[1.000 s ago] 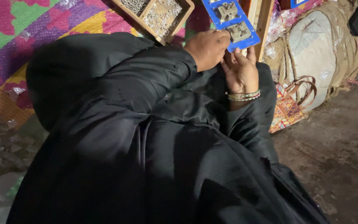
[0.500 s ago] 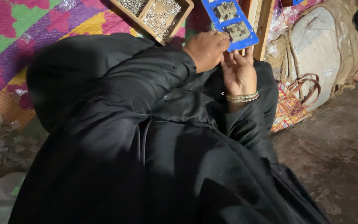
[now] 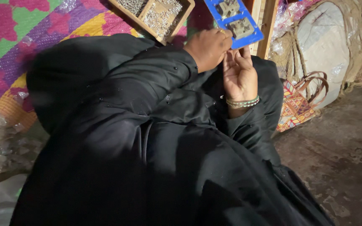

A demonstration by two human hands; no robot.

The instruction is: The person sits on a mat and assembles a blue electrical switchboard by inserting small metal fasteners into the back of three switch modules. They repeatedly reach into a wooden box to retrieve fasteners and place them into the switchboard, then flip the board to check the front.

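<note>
A blue tray point(image 3: 248, 38) with two grey metal pieces point(image 3: 240, 27) on it lies at the top, over my black-robed lap point(image 3: 156, 138). My left hand point(image 3: 208, 48) is curled into a fist, its fingertips pinched at the tray's lower edge; whatever may be between them is hidden. My right hand point(image 3: 239, 75), with beaded bangles point(image 3: 243, 102) on the wrist, lies palm up beside it. Its fingers are spread, and the tips touch the tray's near edge.
A wooden box point(image 3: 158, 19) with compartments of small silvery screws sits on a bright patchwork mat point(image 3: 30, 37). Wooden slats point(image 3: 265, 25) stand behind the tray. A woven handbag point(image 3: 300, 104) and a rope-bound sack point(image 3: 327, 46) lie on the right, on a dirt floor point(image 3: 340, 159).
Both hands stay at the tray's lower edge; only the view has shifted slightly.
</note>
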